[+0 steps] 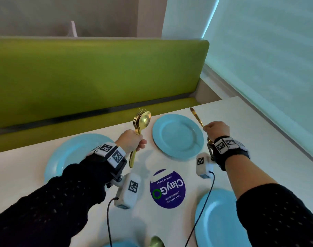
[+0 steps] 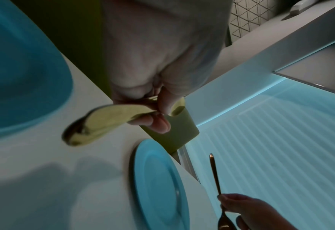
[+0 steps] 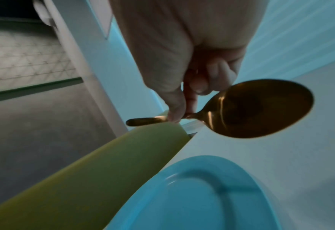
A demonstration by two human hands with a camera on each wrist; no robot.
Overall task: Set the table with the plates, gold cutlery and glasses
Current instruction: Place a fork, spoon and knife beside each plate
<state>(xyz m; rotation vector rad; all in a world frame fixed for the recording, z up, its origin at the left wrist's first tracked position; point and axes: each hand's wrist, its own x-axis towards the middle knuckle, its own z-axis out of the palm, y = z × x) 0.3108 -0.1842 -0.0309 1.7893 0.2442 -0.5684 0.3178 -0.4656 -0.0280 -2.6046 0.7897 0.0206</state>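
Where the table (image 1: 18, 166) is bare, a sticker (image 1: 167, 188) reads "ClayGo".

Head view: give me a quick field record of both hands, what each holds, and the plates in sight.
left hand: grips a bundle of gold cutlery, forks and spoons, heads pointing up
right hand: holds a gold spoon by its handle, bowl end toward the wrist
far plate: blue, between the two hands, nothing on it
other plates: left plate; near right plate
table: white, round purple sticker at centre
glasses: none in view
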